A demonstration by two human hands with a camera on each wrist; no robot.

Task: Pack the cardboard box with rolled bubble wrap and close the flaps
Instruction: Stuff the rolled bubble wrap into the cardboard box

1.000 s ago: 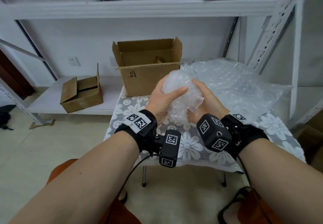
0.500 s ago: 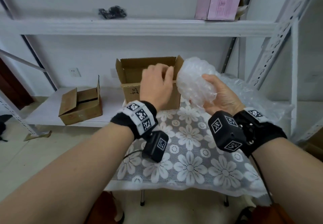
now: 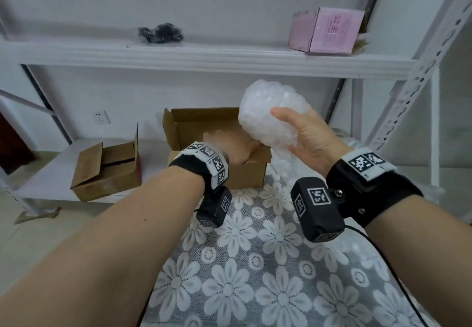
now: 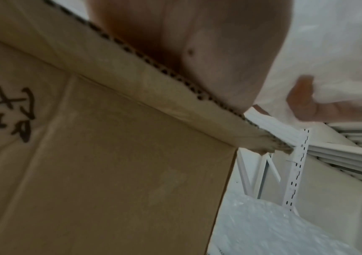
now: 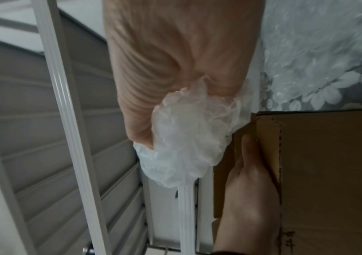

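Observation:
An open brown cardboard box [image 3: 199,122] stands at the far end of the floral table. My left hand [image 3: 229,148], blurred, lies over its front edge with the fingers reaching inside; the left wrist view shows the palm on the corrugated edge of the box's front wall [image 4: 110,172]. In the right wrist view the left hand's fingers [image 5: 249,151] lie straight along a flap. My right hand [image 3: 301,137] grips the rolled bubble wrap [image 3: 270,112] above the box's right end. The same roll of bubble wrap [image 5: 184,143] bulges out past the fingers.
A loose sheet of bubble wrap [image 4: 274,229] lies on the table [image 3: 255,262] right of the box. A smaller open carton [image 3: 107,171] sits on the low shelf at left. A pink box [image 3: 327,30] and a black bundle [image 3: 161,31] are on the upper shelf. A white rack upright [image 3: 408,91] stands at right.
A second ago both hands held the roll near me. The left hand let go and moved onto the box's front edge; the right hand carried the roll up and over to the box.

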